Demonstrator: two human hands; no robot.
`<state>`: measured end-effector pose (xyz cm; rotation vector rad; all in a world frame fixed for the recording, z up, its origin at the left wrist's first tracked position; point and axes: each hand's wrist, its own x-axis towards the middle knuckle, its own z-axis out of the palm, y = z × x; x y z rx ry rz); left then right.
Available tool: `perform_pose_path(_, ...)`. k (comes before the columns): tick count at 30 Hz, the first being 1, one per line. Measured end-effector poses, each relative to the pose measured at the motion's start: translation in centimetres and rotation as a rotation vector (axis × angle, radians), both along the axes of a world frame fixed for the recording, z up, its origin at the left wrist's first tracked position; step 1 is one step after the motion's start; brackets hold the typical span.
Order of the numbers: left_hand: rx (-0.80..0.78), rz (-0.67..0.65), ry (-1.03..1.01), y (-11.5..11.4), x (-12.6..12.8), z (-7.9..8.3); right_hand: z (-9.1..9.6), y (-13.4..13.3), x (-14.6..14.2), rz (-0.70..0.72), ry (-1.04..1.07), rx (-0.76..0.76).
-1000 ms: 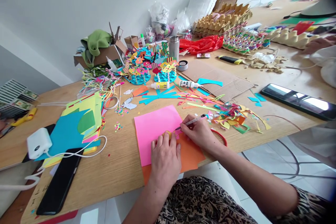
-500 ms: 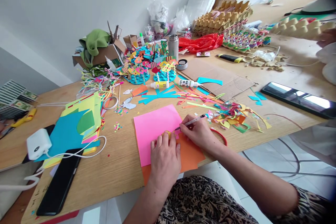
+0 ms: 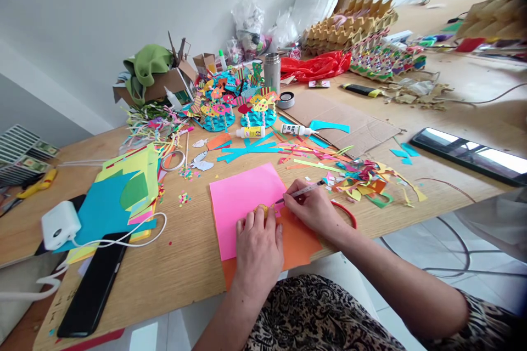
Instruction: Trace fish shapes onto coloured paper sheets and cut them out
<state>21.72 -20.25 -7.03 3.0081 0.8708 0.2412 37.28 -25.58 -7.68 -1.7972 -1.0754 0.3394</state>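
A pink paper sheet (image 3: 242,197) lies on an orange sheet (image 3: 296,241) at the near edge of the wooden table (image 3: 185,263). My left hand (image 3: 258,249) rests flat on the pink sheet, fingers pressing down a small yellow paper shape (image 3: 262,209). My right hand (image 3: 315,213) grips a pen (image 3: 300,192) whose tip touches the paper beside that yellow shape. A red ring-like object (image 3: 348,213) lies just behind my right wrist.
Coloured paper scraps (image 3: 362,178) lie right of the pen. Two glue bottles (image 3: 274,131), paper fish models (image 3: 239,104), a steel tumbler (image 3: 272,73), stacked coloured sheets (image 3: 123,189), a white charger (image 3: 61,223), a black phone (image 3: 93,288), a tablet (image 3: 469,156) and egg trays (image 3: 349,27) crowd the table.
My hands and the pen have stayed almost still. At the far right, another person's hand and an egg tray have lifted up and away from the table.
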Motion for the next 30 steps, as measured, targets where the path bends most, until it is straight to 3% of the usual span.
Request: perform_pose_path(30, -0.019, -0.006, -0.015, 0.08, -0.18, -0.39, -0.45, -0.13, -0.06, 0.097, -0.023, 0.021)
